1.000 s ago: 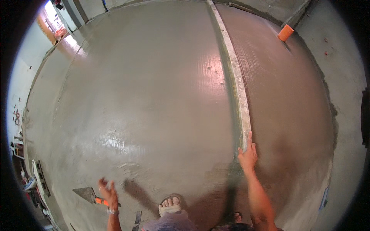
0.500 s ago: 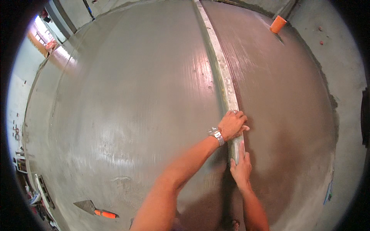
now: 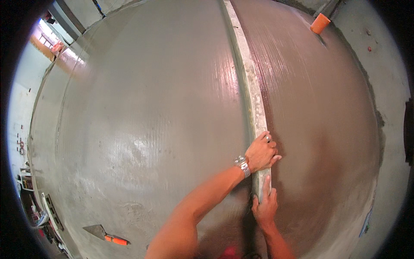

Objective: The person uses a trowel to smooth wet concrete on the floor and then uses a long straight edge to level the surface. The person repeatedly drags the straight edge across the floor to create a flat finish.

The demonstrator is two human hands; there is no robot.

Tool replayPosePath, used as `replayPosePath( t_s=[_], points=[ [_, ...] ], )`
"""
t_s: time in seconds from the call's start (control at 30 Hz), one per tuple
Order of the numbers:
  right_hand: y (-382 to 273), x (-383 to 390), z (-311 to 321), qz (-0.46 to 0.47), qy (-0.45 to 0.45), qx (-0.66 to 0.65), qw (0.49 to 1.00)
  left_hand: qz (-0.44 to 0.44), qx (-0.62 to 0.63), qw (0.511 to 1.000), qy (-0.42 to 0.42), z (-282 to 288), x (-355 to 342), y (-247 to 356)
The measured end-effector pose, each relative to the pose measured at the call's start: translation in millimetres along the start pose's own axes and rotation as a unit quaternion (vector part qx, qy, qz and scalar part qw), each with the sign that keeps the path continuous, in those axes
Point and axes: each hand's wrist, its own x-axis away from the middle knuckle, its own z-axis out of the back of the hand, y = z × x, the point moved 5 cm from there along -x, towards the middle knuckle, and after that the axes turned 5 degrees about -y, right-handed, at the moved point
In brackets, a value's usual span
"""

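Note:
A long, pale, cement-spotted straightedge bar [image 3: 248, 73] lies lengthwise on the smooth wet cement floor [image 3: 155, 99]. My left hand [image 3: 261, 153], with a metal watch at the wrist and a ring, reaches across from the lower middle and grips the bar, fingers curled over it. Just below it my right hand [image 3: 265, 207] holds the bar's near end, index finger stretched along it. A trowel [image 3: 116, 238] with an orange handle lies on the floor at the lower left.
An orange pipe stub [image 3: 320, 23] stands at the far right. A concrete wall [image 3: 384, 73] runs along the right. At the left are a white wall [image 3: 23, 103], a doorway [image 3: 45, 32] and a long pale slotted tool [image 3: 52, 211] beside other clutter.
My left hand has come from beside the trowel up onto the bar. Both hands and the bar's near end have shifted toward me and left, with my right hand now lower in view.

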Motion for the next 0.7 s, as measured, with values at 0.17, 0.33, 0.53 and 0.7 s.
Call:
replayPosePath(
  t_s=[0.17, 0.33, 0.53, 0.7],
  points=[
    [-14.0, -18.2, 3.1, 0.008, 0.015, 0.0, 1.0, 0.005, -0.005, 1.0, -0.018, 7.3, -5.7, -15.0],
    [-9.1, -12.2, -3.6, 0.041, 0.005, 0.003, 0.999, 0.016, -0.019, 1.0, 0.006, 0.9, 4.6, -12.2],
    [-20.4, -2.3, 7.9, 0.016, -0.002, -0.002, 1.0, 0.021, 0.028, 0.999, -0.008, 14.8, 4.9, -4.1],
    [-16.1, 0.3, 1.5, 0.037, -0.001, 0.001, 0.999, 0.021, -0.029, 0.999, 0.017, 7.7, 10.1, -4.7]
  ],
)
